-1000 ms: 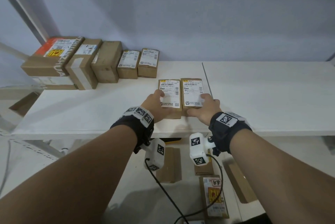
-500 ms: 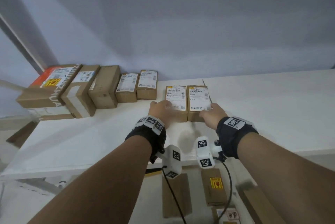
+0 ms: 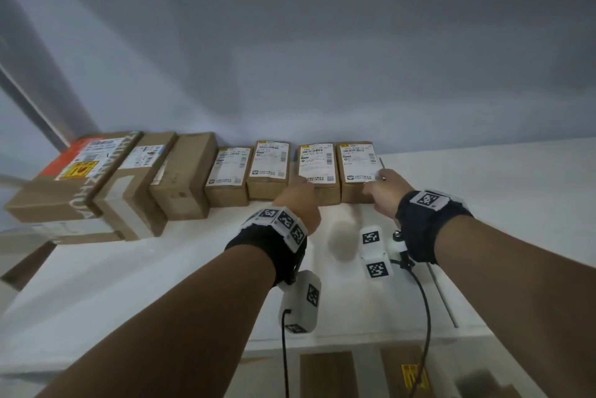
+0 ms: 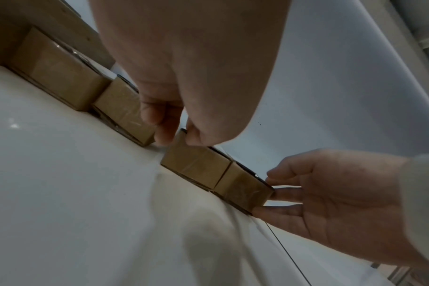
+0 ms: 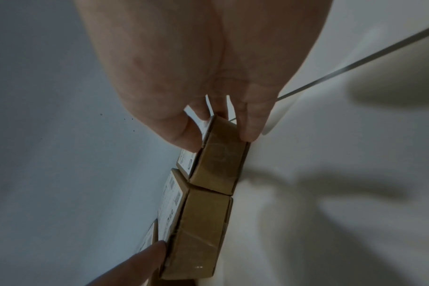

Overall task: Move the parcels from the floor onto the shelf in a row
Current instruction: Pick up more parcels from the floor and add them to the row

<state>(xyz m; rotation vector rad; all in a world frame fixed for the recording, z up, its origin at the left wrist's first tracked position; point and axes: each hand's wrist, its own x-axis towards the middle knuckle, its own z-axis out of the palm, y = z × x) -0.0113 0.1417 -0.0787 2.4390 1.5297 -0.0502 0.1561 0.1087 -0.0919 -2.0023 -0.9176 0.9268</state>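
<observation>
Two small brown parcels with white labels stand side by side at the back of the white shelf point(image 3: 161, 268), at the right end of a row of cardboard parcels point(image 3: 193, 172). My left hand point(image 3: 298, 197) grips the near left corner of the left one point(image 3: 317, 164) between thumb and fingers. My right hand point(image 3: 383, 186) holds the right one point(image 3: 359, 160), thumb on its labelled top and fingers along its right side. In the left wrist view the pair point(image 4: 216, 174) rests flat on the shelf. The right wrist view shows my thumb and fingers round the right parcel point(image 5: 218, 160).
The row runs left to larger boxes, one with an orange top point(image 3: 77, 168), against the grey wall point(image 3: 322, 59). A seam point(image 3: 442, 288) divides the shelf boards right of my hands. More flat parcels point(image 3: 325, 375) lie on the floor below the shelf's front edge.
Both hands have slid the two small parcels from near the shelf's front edge back toward the wall, to the right end of the row. The head view has tilted upward.
</observation>
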